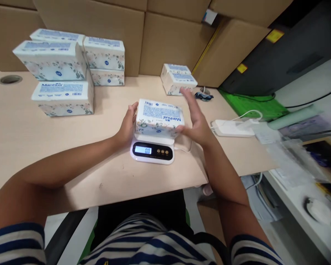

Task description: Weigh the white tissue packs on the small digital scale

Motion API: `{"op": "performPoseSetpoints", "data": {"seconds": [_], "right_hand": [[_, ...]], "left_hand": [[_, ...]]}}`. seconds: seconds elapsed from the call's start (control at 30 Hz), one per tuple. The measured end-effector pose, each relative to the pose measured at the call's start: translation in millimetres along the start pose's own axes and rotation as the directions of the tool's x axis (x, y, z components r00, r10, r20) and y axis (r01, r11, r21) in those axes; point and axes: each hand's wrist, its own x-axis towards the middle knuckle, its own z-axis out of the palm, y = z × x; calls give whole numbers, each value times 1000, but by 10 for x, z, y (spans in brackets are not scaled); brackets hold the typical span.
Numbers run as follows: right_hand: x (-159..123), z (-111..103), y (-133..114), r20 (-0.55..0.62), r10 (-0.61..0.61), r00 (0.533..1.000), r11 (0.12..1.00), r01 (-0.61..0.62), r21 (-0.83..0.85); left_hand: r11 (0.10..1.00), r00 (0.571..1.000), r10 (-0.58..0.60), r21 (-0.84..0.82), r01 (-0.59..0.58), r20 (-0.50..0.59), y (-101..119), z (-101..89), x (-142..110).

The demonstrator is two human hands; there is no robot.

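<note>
A white tissue pack with blue print and a floral border is over the plate of a small white digital scale. I cannot tell whether it rests fully on the plate. The lit display reads 0.0. Against the pack's left side is my left hand, its fingers closed along that edge and partly hidden. My right hand is at the pack's right side. Its thumb tip meets the front right corner, while the fingers stretch out apart from the pack.
Stacked tissue packs stand at the back left, with two more packs at the back right. Cardboard boxes line the table's rear. To the right lie a white power strip and a dark blue bundle.
</note>
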Motion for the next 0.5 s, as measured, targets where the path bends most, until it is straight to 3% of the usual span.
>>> {"op": "performPoseSetpoints", "data": {"seconds": [0.13,0.2,0.27,0.37,0.5], "right_hand": [[337,-199,-444,352,-68,934,970,144,-195],[572,-187,-575,462,-31,886,945,177,-276],[784,-232,-541,510,-32,860,918,227,-325],[1082,-533,-143,461,-18,887,873,239,-426],[1591,-1119,666,170,150,974,811,-22,-585]], "left_hand": [[999,998,-40,28,38,49,-18,27,-4],[998,998,-39,42,37,47,-65,-26,7],[996,999,-28,81,29,-17,-114,-102,14],[966,983,-5,253,52,-182,-123,-174,2],[827,987,-78,544,143,-142,45,-103,-74]]}}
